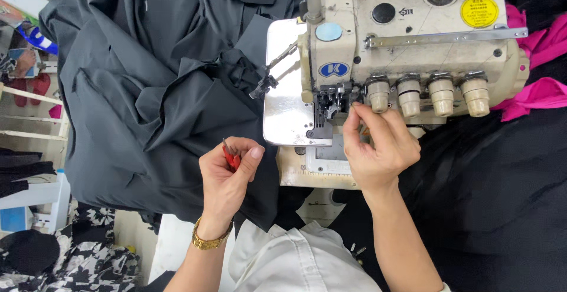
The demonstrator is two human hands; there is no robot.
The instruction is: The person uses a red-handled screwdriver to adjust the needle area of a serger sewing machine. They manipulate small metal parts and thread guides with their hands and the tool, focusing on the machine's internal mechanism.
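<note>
L hand [227, 177] closed on 1 red snips [231, 158] over dark fabric [147, 91]. R hand [375, 147] fingertips pinched at 1 sewing machine [407, 44] needle area, contents unclear. 4 tension knobs [426, 94]; 1 round yellow label [479, 12] top right, 1 blue oval badge [334, 69].

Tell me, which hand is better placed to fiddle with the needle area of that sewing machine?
Probably the right hand: its fingertips already touch the sewing machine by the presser foot. The left hand sits apart over the dark fabric, pinching a small red tool.
</note>
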